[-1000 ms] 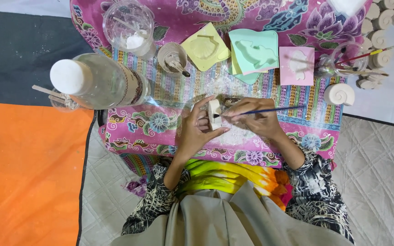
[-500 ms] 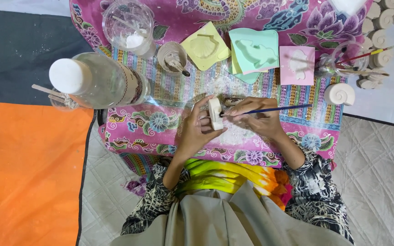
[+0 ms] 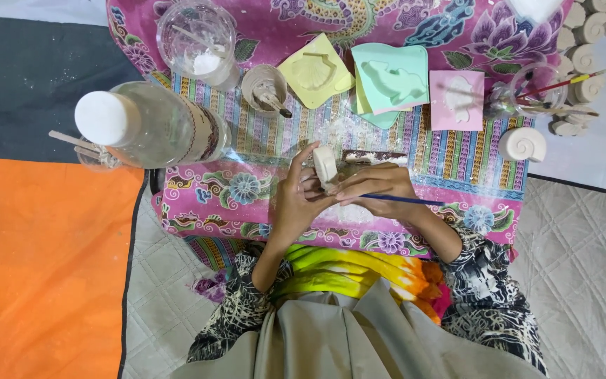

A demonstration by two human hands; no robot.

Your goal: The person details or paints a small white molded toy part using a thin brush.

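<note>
The left hand [image 3: 294, 203] pinched a small white plaster cast [image 3: 325, 166] upright above the patterned cloth [image 3: 247, 193], while the right hand [image 3: 376, 191] gripped a thin blue-handled brush [image 3: 405, 200] against it. Steadying the cast with fingertips and using light, short strokes seemed best.

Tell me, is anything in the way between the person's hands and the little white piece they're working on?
Nothing visible. The left hand already holds the white cast piece upright in its fingers, and the right hand, gripping a thin blue-handled brush, rests right against it.
</note>
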